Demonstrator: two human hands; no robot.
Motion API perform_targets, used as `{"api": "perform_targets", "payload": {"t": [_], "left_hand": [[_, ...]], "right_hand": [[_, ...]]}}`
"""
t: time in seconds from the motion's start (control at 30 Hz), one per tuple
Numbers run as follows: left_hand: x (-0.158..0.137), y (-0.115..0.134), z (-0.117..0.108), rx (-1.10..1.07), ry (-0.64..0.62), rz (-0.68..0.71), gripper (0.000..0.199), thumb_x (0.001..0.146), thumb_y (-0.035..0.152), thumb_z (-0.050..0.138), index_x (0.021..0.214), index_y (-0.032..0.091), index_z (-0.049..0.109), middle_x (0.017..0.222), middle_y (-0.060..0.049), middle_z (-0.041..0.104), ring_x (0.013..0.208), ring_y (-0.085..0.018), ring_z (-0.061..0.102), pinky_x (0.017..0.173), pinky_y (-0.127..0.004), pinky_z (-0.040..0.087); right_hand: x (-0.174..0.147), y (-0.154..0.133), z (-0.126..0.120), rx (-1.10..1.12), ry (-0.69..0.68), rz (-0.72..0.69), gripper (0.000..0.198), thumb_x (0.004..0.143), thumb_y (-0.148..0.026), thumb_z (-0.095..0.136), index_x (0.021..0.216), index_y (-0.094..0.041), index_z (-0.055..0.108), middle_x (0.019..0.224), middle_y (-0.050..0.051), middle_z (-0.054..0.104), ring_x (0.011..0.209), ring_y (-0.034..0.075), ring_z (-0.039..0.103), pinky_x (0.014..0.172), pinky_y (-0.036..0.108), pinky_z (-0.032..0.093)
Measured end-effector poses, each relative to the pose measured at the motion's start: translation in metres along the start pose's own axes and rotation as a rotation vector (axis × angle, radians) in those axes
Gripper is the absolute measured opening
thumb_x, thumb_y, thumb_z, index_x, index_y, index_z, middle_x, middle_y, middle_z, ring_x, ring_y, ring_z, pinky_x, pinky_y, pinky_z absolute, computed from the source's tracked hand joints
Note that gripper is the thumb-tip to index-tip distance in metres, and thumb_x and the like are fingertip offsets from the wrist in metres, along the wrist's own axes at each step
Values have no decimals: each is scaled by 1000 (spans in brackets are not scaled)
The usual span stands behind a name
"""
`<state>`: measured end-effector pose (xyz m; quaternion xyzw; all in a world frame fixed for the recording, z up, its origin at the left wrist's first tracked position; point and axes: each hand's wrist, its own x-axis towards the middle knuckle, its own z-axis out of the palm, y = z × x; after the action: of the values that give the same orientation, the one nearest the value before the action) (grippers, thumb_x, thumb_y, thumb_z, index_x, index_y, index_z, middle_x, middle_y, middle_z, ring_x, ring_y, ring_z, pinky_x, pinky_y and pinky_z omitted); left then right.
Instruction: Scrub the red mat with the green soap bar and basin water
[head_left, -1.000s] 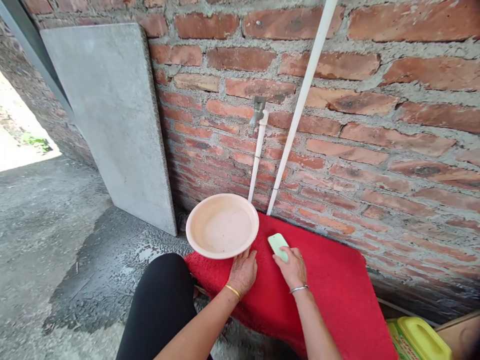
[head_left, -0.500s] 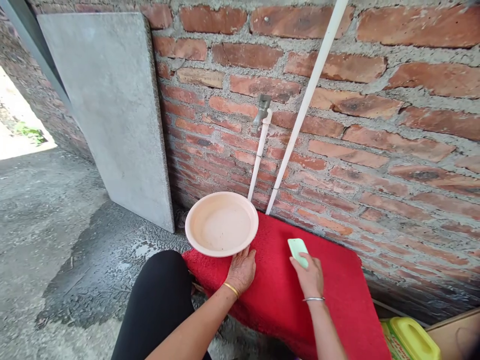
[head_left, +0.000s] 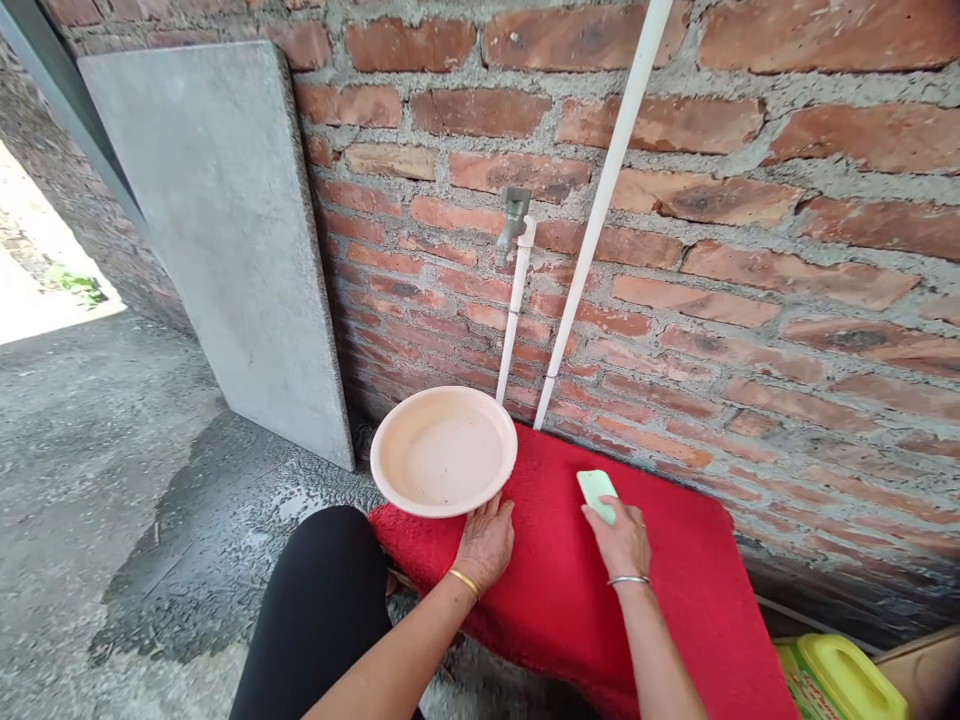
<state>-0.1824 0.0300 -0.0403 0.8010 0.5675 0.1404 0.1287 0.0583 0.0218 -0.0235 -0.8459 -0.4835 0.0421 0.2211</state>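
A pale pink plastic basin (head_left: 444, 506) stands on the far left end of a red cloth-covered surface (head_left: 547, 560); a few dark specks lie inside it. My left hand (head_left: 484, 548), with a gold bangle at its wrist, touches the basin's near right rim. Its fingers are stretched out, and their tips go under the rim out of sight. To the right, my right hand (head_left: 624, 540) grips the near end of a pale green, flat-backed brush (head_left: 597, 488), held over the red cloth. The brush's underside is hidden.
A brick wall (head_left: 675, 300) rises behind, carrying a grey tap (head_left: 512, 222) and a white pipe (head_left: 592, 250). A concrete slab (head_left: 217, 230) leans at left by wet floor (head_left: 225, 530). At lower right is a yellow jug (head_left: 844, 680); my black-clad knee (head_left: 322, 590) is beside the cloth.
The camera view has shifted slightly. Both hands keep nearly the same places, the left at the basin and the right on the brush, which has tilted a little.
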Motion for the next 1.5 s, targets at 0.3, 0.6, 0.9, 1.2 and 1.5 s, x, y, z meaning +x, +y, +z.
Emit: {"api": "perform_targets", "payload": {"t": [0.3, 0.6, 0.9, 1.2, 1.5], "left_hand": [[2, 0, 2, 12, 17, 8, 43, 91, 16, 42, 130, 16, 59, 142, -15, 53, 132, -29, 47, 112, -48, 34], [0, 0, 0, 20, 14, 11, 43, 90, 16, 43, 131, 15, 57, 143, -15, 52, 134, -29, 46, 113, -48, 34], [0, 0, 3, 9, 32, 10, 41, 91, 16, 45, 130, 16, 58, 142, -15, 54, 132, -28, 49, 112, -48, 37], [1, -1, 2, 21, 31, 9, 41, 92, 16, 43, 129, 15, 60, 141, -15, 55, 131, -29, 49, 111, -47, 37], [0, 0, 1, 38, 31, 17, 40, 91, 15, 43, 128, 15, 60, 141, -16, 54, 132, -29, 48, 112, -48, 36]], "right_hand": [[4, 71, -40, 1, 76, 362, 60, 77, -67, 50, 119, -27, 66, 100, 11, 59, 88, 30, 60, 78, 42, 48], [-27, -56, 19, 267, -88, -247, 35, 76, -49, 62, 102, -28, 72, 96, 3, 56, 93, 22, 59, 87, 32, 46], [-9, -43, 11, 58, -134, -105, 36, 80, -48, 62, 109, -28, 71, 100, 5, 56, 95, 22, 59, 84, 31, 45], [10, 58, -31, 49, 54, 340, 56, 76, -64, 55, 117, -29, 67, 104, 10, 59, 90, 28, 60, 80, 39, 47], [-18, -21, 17, 259, -16, -78, 41, 72, -54, 63, 101, -27, 72, 97, 4, 56, 93, 23, 59, 86, 33, 46]]}}
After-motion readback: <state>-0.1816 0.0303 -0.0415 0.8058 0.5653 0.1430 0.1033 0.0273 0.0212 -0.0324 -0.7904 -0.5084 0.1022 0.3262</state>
